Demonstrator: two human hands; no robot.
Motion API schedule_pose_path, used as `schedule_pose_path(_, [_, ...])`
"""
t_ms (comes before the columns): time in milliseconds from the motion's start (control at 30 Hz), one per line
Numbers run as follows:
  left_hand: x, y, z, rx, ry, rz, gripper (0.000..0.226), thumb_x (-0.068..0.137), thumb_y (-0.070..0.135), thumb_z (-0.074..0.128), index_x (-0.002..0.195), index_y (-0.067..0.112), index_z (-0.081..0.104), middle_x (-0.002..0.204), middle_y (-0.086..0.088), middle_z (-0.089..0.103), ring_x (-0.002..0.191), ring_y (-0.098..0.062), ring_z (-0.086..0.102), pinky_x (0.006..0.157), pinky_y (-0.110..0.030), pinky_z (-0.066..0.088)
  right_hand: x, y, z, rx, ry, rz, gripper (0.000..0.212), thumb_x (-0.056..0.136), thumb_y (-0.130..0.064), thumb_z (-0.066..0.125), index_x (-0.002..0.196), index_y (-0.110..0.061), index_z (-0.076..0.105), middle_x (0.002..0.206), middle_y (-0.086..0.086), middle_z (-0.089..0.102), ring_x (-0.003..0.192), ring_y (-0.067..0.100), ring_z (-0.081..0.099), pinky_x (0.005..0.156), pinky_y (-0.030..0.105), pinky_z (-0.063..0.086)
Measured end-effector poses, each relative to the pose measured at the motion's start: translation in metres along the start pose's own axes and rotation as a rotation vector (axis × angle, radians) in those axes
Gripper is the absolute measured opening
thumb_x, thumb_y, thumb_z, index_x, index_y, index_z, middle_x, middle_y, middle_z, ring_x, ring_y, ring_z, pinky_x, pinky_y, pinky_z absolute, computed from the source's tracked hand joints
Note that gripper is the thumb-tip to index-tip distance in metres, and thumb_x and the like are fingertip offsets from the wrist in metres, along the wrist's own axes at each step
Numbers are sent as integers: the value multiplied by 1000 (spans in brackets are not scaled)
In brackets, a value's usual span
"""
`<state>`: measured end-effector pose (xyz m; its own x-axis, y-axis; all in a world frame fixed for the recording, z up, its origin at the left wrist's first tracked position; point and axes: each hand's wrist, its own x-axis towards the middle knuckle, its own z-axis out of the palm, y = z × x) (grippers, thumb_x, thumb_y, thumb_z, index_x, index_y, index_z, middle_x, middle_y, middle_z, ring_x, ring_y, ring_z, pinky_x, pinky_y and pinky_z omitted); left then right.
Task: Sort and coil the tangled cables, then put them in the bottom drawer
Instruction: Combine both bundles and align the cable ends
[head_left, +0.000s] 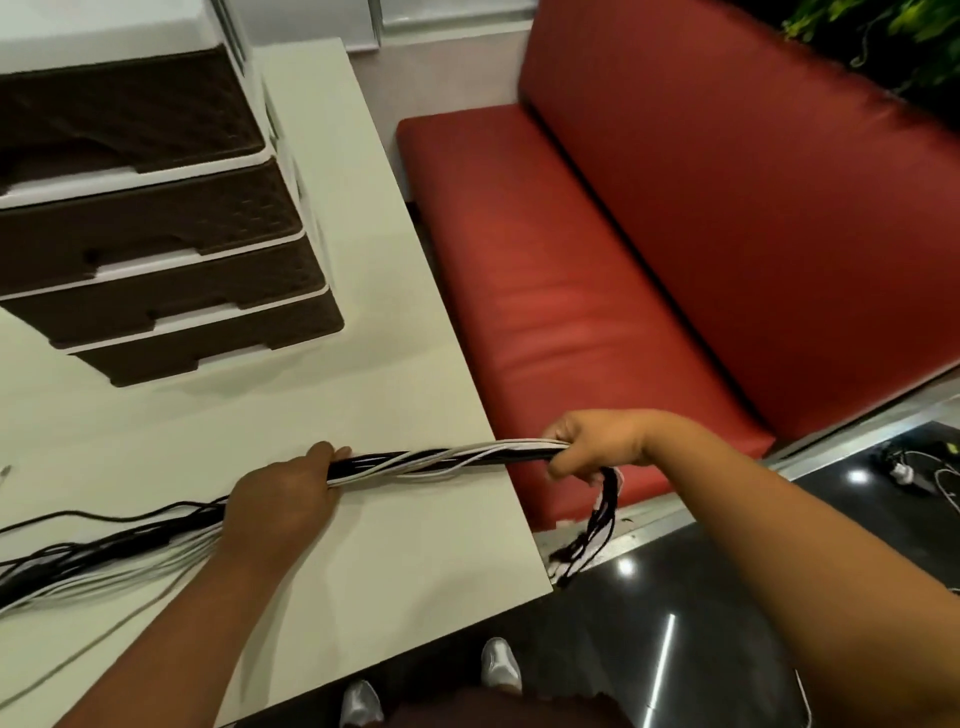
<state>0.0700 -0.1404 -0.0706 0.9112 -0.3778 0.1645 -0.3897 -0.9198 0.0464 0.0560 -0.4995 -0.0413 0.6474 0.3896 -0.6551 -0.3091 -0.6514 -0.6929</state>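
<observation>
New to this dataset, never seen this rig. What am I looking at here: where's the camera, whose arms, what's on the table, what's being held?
There is no robot here: a person works with bare hands, and the one picture comes from a wide-angle camera on their head, looking forward and down, so the arms reach in from the bottom edge.

The left hand and the right hand both grip one bundle of black and white cables, stretched between them at the white table corner. Its loose ends hang below the right hand, past the table edge; the rest trails left across the table.

On the table also stands a brown and white drawer unit, all visible drawers closed. A red bench stands beside the table.
</observation>
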Motion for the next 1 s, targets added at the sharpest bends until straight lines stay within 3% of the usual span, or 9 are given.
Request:
schedule_pose_path(100, [-1,1,1,7,28,-4,35,86,38,39,75,10,57,43,-8,51,35,-34,51,38,-30,39,13,13,4,-51,57,25,23,79,-10,62,62,-25,58,54,3,51,49,16,47,52,28,40])
schedule_pose_path(233, [-1,1,0,25,9,-18,29,82,35,46,78,10,60,44,-9,53,36,-34,53,39,-28,38,20,31,-1,-82,157,45,17,79,-6,62,68,-18,59,62,10,56,56,20,52,54,27,43])
schedule_pose_path(333, [-1,0,0,29,1,-35,20,72,28,57,83,12,64,46,-8,55,37,-33,55,44,-25,31,19,43,-9,-225,247,68,13,82,-14,65,71,-17,60,59,-3,54,51,10,49,46,17,37])
schedule_pose_path(433, [-1,-1,2,33,-6,-52,18,73,24,62,85,12,64,48,-9,57,38,-34,56,45,-26,30,18,50,-18,-276,293,66,20,82,-18,67,65,-20,57,54,-8,50,48,7,45,49,23,34])
schedule_pose_path(600, [0,0,4,42,-48,-93,20,73,12,81,87,11,66,50,-10,59,42,-35,58,46,-27,31,9,56,-30,-125,358,-10,26,83,-18,71,61,-20,57,51,-4,51,44,6,50,47,19,38])
schedule_pose_path(700, [-1,1,5,44,-57,-106,18,75,14,80,84,10,65,49,-10,57,41,-36,57,46,-28,32,5,59,-38,-305,475,-44,27,81,-25,75,63,-24,54,57,-8,53,51,7,49,51,25,36])
schedule_pose_path(867, [-2,1,6,42,-28,-97,16,76,16,75,81,9,62,46,-9,54,39,-35,55,45,-28,33,0,54,-49,-690,729,-176,10,82,-23,63,79,-20,54,77,5,63,75,31,60,60,37,43])
schedule_pose_path(1000, [-1,1,6,39,-21,-104,20,71,9,78,79,8,60,45,-10,52,37,-36,53,45,-28,33,-3,46,-59,-872,997,-374,18,71,-16,68,79,-15,52,73,9,59,67,35,59,58,36,40])
